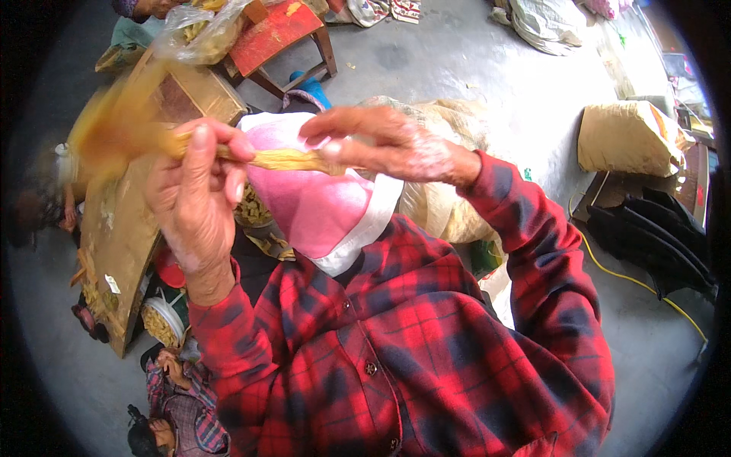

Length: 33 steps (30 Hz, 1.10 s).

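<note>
In front of my chest, my left hand pinches a bundle of dried yellow-brown leaves around its narrow part. The broad left end of the bundle is smeared by motion. My right hand reaches across from the right with fingers stretched out and a gap between thumb and fingers. Its thumb overlaps the bundle's right end; whether it touches cannot be told. A pink cloth with a white border lies over my lap beneath both hands.
A wooden board stands at left, beside a bucket of yellowish pieces. Behind are a red stool and a clear plastic bag. A large pale sack lies at my right. Other people sit at left; a yellow cord crosses the floor.
</note>
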### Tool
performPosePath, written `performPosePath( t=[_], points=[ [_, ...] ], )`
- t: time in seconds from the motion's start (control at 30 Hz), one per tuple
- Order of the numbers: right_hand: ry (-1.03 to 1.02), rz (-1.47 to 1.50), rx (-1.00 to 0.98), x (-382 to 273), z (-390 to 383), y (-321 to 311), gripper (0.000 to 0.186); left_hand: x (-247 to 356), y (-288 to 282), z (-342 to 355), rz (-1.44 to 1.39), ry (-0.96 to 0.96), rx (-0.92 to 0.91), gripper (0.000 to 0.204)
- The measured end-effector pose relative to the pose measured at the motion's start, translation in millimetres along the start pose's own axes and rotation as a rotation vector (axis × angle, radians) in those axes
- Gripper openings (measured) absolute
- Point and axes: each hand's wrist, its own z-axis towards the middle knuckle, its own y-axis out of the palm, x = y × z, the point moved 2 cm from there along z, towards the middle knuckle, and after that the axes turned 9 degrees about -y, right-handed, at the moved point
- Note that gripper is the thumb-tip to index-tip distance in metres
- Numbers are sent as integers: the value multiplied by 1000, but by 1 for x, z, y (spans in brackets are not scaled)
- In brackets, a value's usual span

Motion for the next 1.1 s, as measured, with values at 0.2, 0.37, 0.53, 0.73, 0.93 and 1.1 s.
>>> performPosePath(
  t=[0.2, 0.37, 0.53, 0.73, 0.93, 1.1],
  points=[
    [-379, -21, -78, -43, 42, 40, 26, 49, -20, -36, -132, 123, 15, 23],
    [-535, -114, -85, -73, 57, 51, 27, 66, -30, -60, -96, 221, 54, 21],
    [-909, -167, 61, -105, 78, 60, 21, 105, -54, -70, -356, 214, -111, 17],
    [-732, -14, -93, -137, 90, 59, 32, 147, -69, -70, -317, 259, -247, 21],
    [-101, -234, -199, 4, -7, 55, 32, 108, -75, -63, -249, 167, -43, 21],
    [163, -483, 89, 103, -115, 34, 14, 87, -108, -62, -256, 123, 50, 21]
  ],
)
